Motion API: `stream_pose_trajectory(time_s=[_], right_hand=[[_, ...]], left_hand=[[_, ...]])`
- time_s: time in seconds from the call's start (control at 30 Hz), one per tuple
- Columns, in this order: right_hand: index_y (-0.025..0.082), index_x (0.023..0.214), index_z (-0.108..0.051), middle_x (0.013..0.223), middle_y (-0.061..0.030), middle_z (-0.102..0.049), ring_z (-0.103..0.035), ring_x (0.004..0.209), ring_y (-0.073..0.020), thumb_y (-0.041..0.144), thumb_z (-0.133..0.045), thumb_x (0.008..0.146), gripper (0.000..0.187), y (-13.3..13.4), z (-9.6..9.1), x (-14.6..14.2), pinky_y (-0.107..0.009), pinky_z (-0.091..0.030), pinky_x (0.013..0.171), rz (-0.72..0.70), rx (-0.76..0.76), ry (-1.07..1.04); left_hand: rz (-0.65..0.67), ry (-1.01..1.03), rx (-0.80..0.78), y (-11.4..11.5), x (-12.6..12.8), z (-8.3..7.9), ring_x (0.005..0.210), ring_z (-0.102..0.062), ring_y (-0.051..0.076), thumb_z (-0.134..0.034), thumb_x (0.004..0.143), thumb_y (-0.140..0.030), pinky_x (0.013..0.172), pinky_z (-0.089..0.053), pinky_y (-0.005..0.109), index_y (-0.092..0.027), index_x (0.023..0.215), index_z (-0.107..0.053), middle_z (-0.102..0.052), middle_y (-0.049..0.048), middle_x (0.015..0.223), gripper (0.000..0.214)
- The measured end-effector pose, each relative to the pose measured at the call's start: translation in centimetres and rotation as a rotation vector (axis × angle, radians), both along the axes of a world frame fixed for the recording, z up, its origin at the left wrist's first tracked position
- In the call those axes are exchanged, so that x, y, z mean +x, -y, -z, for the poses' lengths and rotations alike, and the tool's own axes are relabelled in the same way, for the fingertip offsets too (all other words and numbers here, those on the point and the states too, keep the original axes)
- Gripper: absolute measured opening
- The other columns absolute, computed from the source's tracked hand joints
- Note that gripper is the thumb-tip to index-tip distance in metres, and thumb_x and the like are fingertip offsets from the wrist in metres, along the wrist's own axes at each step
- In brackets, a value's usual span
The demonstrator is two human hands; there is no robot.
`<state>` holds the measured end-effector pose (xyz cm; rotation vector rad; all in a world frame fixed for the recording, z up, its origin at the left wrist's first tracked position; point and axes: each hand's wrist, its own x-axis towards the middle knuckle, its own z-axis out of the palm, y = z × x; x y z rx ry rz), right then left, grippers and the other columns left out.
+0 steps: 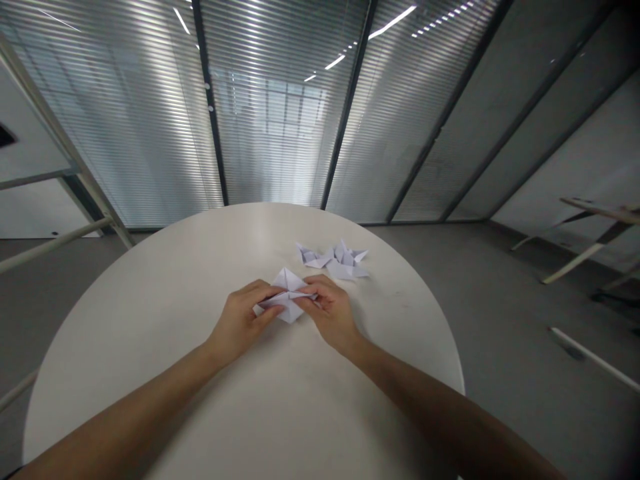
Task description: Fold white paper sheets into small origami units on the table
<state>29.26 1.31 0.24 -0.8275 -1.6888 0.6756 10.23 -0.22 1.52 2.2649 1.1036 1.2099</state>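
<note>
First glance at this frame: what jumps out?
Two bare hands meet at the middle of a round white table: the left hand and the right hand pinch a partly folded paper piece between them. Just beyond it, slightly to the right, lies a small cluster of folded paper shapes. Closed blinds fill the glass wall behind.

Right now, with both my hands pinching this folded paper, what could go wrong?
1. The left hand and right hand both pinch the folded paper near its middle. Pulling too hard might tear the thin sheet or skew a crease.
2. The other folded shapes lie just beyond the right hand on the table. A forward sweep could probably knock or flatten them.
</note>
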Motion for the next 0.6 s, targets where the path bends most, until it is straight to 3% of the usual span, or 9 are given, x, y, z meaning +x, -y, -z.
stream_pose_trajectory(time_s=[0.07, 0.13, 0.23, 0.33, 0.43, 0.5, 0.6], right_hand=[[0.020, 0.074, -0.065, 0.109, -0.0064, -0.059, -0.059, 0.092, -0.0158, 0.022, -0.067, 0.077, 0.004, 0.2, -0.5, 0.1, -0.030, -0.049, 0.077, 0.032, 0.055, 0.054], [0.020, 0.073, -0.064, 0.119, -0.0067, -0.057, -0.056, 0.104, -0.0178, 0.021, -0.066, 0.078, 0.006, 0.5, -0.9, 0.1, -0.035, -0.046, 0.088, 0.030, 0.107, 0.095], [0.020, 0.076, -0.061, 0.108, -0.0057, -0.065, -0.054, 0.110, -0.0195, 0.022, -0.061, 0.082, 0.006, 0.9, -1.1, 0.0, -0.039, -0.041, 0.095, 0.001, 0.129, 0.120], [0.020, 0.079, -0.059, 0.091, -0.0042, -0.068, -0.061, 0.089, -0.0173, 0.028, -0.057, 0.085, 0.010, 1.0, -0.8, -0.1, -0.032, -0.048, 0.079, 0.045, 0.023, 0.125], [0.018, 0.078, -0.058, 0.065, 0.0020, -0.060, -0.055, 0.058, -0.0115, 0.034, -0.057, 0.085, 0.017, 0.9, -0.4, -0.2, -0.022, -0.044, 0.054, 0.064, -0.111, 0.102], [0.018, 0.080, -0.059, 0.062, 0.0035, -0.056, -0.051, 0.055, -0.0104, 0.034, -0.057, 0.084, 0.016, 0.9, -0.4, -0.3, -0.021, -0.040, 0.050, 0.032, -0.152, 0.028], [0.019, 0.093, -0.061, 0.074, 0.0009, -0.062, -0.056, 0.064, -0.0117, 0.031, -0.056, 0.084, 0.016, 1.0, -0.5, -0.3, -0.022, -0.044, 0.057, -0.110, -0.163, -0.132]], left_hand=[[-0.067, 0.006, 0.062, 0.0, 0.0, -0.2, 0.081, -0.058, 0.016, -0.058, 0.084, -0.024, 0.066, -0.048, 0.025, -0.019, 0.088, -0.068, -0.062, 0.0072, 0.093, 0.012], [-0.125, 0.002, 0.145, 0.1, 0.0, -0.2, 0.098, -0.055, 0.020, -0.059, 0.084, -0.023, 0.077, -0.049, 0.032, -0.019, 0.082, -0.069, -0.059, 0.0100, 0.111, 0.011], [-0.099, -0.032, 0.214, 0.2, -0.1, -0.2, 0.115, -0.049, 0.024, -0.056, 0.086, -0.022, 0.095, -0.041, 0.041, -0.020, 0.085, -0.067, -0.061, 0.0090, 0.116, 0.011], [-0.088, -0.053, 0.123, 0.5, 0.0, -0.2, 0.094, -0.060, 0.019, -0.052, 0.088, -0.025, 0.082, -0.047, 0.031, -0.017, 0.088, -0.063, -0.068, 0.0066, 0.092, 0.013], [-0.131, -0.033, -0.014, 0.9, 0.4, -0.3, 0.061, -0.058, 0.011, -0.052, 0.088, -0.029, 0.058, -0.044, 0.021, -0.017, 0.083, -0.060, -0.063, -0.0002, 0.069, 0.016], [-0.150, 0.027, -0.087, 1.0, 0.6, -0.3, 0.055, -0.055, 0.010, -0.052, 0.088, -0.030, 0.053, -0.041, 0.020, -0.017, 0.083, -0.059, -0.061, -0.0026, 0.063, 0.016], [-0.155, 0.222, -0.233, 1.0, 1.0, -0.2, 0.052, -0.055, 0.010, -0.053, 0.086, -0.034, 0.049, -0.042, 0.020, -0.017, 0.082, -0.055, -0.059, -0.0030, 0.060, 0.018]])
